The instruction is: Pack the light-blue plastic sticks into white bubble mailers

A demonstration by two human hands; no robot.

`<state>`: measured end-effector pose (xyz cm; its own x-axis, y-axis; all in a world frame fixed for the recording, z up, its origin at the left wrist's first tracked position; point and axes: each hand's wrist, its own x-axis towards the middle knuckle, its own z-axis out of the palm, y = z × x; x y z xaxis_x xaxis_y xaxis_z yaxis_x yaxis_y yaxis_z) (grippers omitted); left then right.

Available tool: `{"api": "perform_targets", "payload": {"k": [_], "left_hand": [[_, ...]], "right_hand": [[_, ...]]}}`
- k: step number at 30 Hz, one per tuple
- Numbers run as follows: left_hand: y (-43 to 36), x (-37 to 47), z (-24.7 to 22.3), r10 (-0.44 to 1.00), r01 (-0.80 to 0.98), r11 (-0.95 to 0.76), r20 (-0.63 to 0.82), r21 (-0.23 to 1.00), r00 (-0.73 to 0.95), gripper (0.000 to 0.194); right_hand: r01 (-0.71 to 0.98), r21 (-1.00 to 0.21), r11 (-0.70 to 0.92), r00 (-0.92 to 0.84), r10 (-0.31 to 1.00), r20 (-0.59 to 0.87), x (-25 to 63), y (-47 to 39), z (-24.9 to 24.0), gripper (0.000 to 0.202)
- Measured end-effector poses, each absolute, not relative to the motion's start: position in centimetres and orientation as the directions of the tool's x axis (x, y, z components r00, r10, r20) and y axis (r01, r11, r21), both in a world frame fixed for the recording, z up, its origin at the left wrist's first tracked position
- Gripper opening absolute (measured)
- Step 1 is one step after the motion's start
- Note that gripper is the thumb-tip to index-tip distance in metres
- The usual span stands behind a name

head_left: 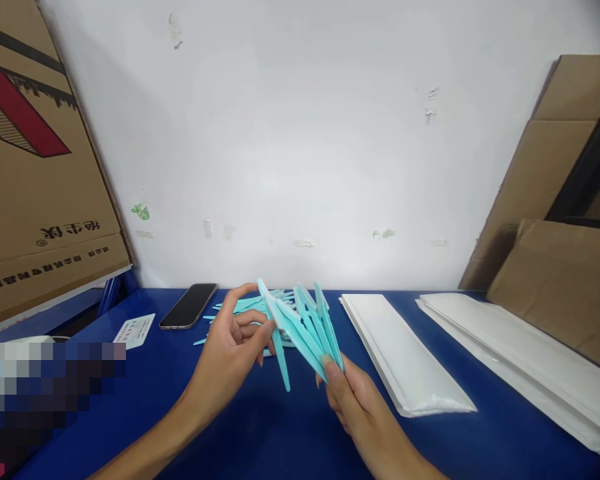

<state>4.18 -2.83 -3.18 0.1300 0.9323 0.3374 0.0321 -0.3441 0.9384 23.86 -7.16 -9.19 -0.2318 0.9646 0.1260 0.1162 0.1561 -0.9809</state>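
In my right hand (357, 400), a fan of slim turquoise plastic sticks (313, 327) is gripped by the narrow lower ends, thumb on top. Their wider upper ends look whitish and spread apart. My left hand (237, 327) is closed on one more turquoise stick (281, 360), its tapered end pointing down, its top touching or overlapping the fan. I cannot tell exactly what kind of tool these are. Behind the hands, a loose pile of similar turquoise sticks (245, 305) lies on the blue table (275, 433), partly hidden by my fingers.
A phone (189, 307) and a printed card (136, 331) lie at the left. White flat packets (405, 353) and further white packets (520, 360) rest at the right. Cardboard boxes stand left (45, 200) and right (560, 287), before a white wall (300, 133).
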Motion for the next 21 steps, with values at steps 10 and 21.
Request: {"api": "perform_targets", "payload": {"k": [10,21], "left_hand": [[-4.0,5.0,-3.7,0.941,-0.046,-0.293,0.297,0.955,0.165,0.072],[-4.7,6.3,-4.4,0.94,-0.118,-0.328,0.336,0.937,0.053,0.074]], "right_hand": [[0.098,-0.983,0.154,-0.233,0.964,0.128,23.8,-7.1,-9.1,0.046],[0.11,-0.986,0.125,-0.252,0.963,0.094,23.6,-7.3,-8.7,0.049]]}}
